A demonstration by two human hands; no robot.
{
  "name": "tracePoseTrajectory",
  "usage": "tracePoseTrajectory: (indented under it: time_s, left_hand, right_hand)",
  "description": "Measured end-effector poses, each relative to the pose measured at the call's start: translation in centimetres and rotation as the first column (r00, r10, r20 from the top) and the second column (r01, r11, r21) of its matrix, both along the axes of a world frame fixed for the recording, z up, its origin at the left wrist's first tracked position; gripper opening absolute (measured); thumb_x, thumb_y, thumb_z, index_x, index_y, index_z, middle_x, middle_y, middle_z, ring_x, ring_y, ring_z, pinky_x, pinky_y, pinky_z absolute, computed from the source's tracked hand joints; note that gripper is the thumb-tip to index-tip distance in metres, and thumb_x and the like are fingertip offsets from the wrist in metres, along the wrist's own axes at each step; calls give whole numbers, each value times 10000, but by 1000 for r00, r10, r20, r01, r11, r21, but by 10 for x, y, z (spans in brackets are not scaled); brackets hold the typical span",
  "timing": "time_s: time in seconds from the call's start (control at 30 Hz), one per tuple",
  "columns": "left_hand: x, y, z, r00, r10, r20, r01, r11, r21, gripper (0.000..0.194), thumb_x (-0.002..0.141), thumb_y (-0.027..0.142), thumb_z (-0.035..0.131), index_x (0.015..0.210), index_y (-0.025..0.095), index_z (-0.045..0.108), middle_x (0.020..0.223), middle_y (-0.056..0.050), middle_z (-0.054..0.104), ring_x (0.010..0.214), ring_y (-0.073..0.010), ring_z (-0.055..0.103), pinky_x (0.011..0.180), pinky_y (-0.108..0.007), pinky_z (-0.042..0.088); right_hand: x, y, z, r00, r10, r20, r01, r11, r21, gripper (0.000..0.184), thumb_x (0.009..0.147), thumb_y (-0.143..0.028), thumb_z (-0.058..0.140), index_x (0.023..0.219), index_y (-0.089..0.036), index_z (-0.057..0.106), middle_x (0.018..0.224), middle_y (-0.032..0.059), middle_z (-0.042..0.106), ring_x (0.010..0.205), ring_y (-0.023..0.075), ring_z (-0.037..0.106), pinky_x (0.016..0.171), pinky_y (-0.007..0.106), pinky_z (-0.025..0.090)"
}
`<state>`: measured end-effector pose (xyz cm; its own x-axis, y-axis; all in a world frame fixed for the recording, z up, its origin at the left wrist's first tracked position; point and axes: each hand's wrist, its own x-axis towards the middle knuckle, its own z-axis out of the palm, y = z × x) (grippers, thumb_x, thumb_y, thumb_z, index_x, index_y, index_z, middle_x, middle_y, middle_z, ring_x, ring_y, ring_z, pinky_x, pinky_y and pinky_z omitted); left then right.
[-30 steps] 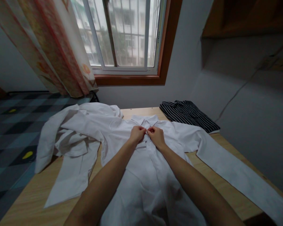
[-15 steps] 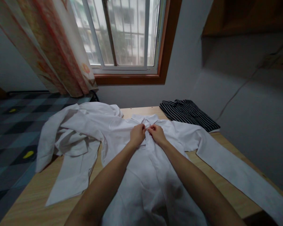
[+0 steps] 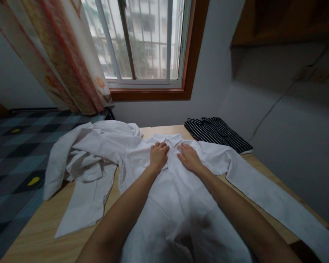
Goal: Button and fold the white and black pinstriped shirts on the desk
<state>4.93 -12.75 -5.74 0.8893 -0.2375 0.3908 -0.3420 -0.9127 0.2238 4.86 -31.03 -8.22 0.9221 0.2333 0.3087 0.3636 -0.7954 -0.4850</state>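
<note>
A white long-sleeved collared shirt [image 3: 166, 199] lies front up across the wooden table [image 3: 41, 226], its collar [image 3: 167, 138] toward the window and one sleeve stretched out to the right. My left hand [image 3: 159, 156] rests on the chest just below the collar, left of the button placket, fingers laid on the cloth and holding nothing. On the other side of the placket, my right hand [image 3: 190, 157] lies flat with its fingers apart, touching the fabric. The buttons near the collar are too small to make out clearly.
More white cloth [image 3: 83, 204] lies bunched at the table's left. A folded black-and-white striped garment [image 3: 218, 134] sits at the back right corner. Left stands a bed with a checked cover [image 3: 13, 146]; a curtain [image 3: 71, 58] hangs above it. A wooden shelf [image 3: 282, 34] juts out upper right.
Both hands have let go of the placket below the collar. They have moved apart, the right one further right, and their fingers now lie on the shirt instead of pinching it.
</note>
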Motion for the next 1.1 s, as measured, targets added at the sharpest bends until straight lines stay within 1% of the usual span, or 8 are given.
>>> tracePoseTrajectory:
  time_s: [0.07,0.13,0.27,0.4,0.57,0.87,1.0,1.1]
  left_hand:
    - [1,-1,-3,997,-62,-45,65,996,64,292,952,240,413,1114,236,656,1305,-75,605,1272,-270,454,1055,-481,308]
    - [5,-2,-7,988,-81,-132,94,991,100,398,971,354,377,1309,226,545,1447,-92,485,1362,-293,364,1098,-551,235]
    - [17,-1,-11,955,-93,-283,142,977,158,733,912,654,321,1496,210,308,1582,-106,237,1450,-336,191,1129,-609,124]
    - [31,5,-10,943,-95,-318,163,967,195,857,870,740,280,1532,200,213,1599,-109,160,1463,-341,146,1138,-605,80]
    - [55,17,-9,931,-126,-344,214,949,231,890,870,730,283,1541,155,172,1599,-122,133,1469,-332,127,1146,-590,72]
    - [91,35,-11,920,-195,-339,265,949,174,615,989,473,197,1513,158,265,1582,-101,225,1466,-259,179,1164,-500,121]
    - [89,33,-5,946,-165,-278,177,984,20,559,996,415,230,1472,148,350,1538,-120,343,1433,-240,278,1160,-436,187]
    - [67,38,4,979,-161,-126,139,976,-165,527,994,389,248,1391,117,463,1440,-144,481,1347,-225,413,1130,-378,274]
  right_hand:
    - [-4,-9,-1,998,-51,-47,39,973,-227,505,942,-392,482,1399,-176,474,1522,139,356,1405,327,278,1134,519,198]
    - [-4,-13,-2,991,-103,-82,69,938,-339,586,971,-486,402,1464,-170,389,1549,140,301,1427,340,226,1138,538,163]
    - [3,-10,-4,986,-127,-108,74,914,-399,693,972,-585,301,1514,-153,286,1573,139,237,1445,337,176,1146,527,135]
    - [15,-5,-2,978,-139,-153,66,912,-404,735,968,-612,254,1526,-134,245,1586,139,190,1451,338,154,1152,517,124]
    - [34,-1,1,977,-132,-169,58,920,-388,761,961,-619,265,1529,-115,226,1590,138,172,1455,335,137,1157,520,106]
    - [66,-1,2,981,-99,-166,26,918,-396,781,946,-651,261,1528,-131,234,1591,125,175,1458,313,141,1163,495,86]
    - [69,-1,1,986,-101,-132,40,916,-399,749,953,-630,284,1520,-142,263,1586,117,204,1453,302,164,1164,476,92]
    - [67,-2,1,988,-98,-123,43,922,-384,714,959,-604,311,1512,-154,283,1580,115,226,1448,297,183,1159,476,105]
